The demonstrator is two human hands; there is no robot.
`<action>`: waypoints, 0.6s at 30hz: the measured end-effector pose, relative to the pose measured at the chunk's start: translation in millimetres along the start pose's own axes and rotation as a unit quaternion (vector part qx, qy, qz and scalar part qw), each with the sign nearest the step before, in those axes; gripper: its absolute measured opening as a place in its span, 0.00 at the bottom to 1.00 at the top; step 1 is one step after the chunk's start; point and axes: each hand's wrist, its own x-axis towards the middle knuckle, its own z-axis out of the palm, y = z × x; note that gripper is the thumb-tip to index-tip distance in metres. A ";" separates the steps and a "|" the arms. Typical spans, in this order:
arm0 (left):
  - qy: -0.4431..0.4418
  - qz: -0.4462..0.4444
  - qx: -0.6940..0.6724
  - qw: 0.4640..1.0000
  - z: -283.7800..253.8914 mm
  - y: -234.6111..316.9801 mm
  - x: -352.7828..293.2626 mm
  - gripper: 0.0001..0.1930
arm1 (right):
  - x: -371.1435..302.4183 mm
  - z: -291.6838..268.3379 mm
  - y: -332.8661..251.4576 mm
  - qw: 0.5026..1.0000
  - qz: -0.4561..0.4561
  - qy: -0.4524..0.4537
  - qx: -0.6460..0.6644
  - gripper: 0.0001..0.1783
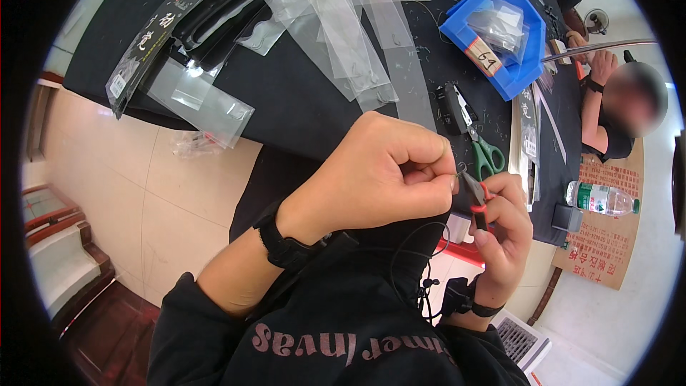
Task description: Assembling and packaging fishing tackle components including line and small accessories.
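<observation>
In front of my body, my left hand [400, 168] is closed, its thumb and forefinger pinched together on something too small to name. A tiny curved bit shows at the fingertips, beside the jaws of a pair of pliers [471, 189]. My right hand [509, 232] is wrapped round the pliers' red and black handles. Their tips point up toward my left fingertips; whether the jaws grip the tiny bit I cannot tell. Just beyond the pliers, scissors [488, 156] with green handles lie on the black-covered table, partly behind my right hand.
Long clear plastic sleeves [343, 36] spread over the table [300, 114]. A blue bin [525, 78] holding clear bags stands at the far right. Black packaged pieces [221, 21] lie at the left. A water bottle [604, 199] is at the right, and other people work beyond the table.
</observation>
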 end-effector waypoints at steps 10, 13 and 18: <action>-0.012 0.057 0.024 0.998 -1.7 -1.3 0.7 0.02 | 0.6 5.0 -2.9 0.979 0.004 -0.061 0.192 0.24; -0.008 0.071 0.016 0.997 -1.1 -1.5 0.3 0.02 | 0.4 7.1 -7.8 0.970 0.046 -0.073 0.229 0.27; -0.011 0.081 0.006 0.997 -1.6 -0.7 0.1 0.02 | -2.2 13.6 -12.3 0.942 0.098 -0.049 0.318 0.28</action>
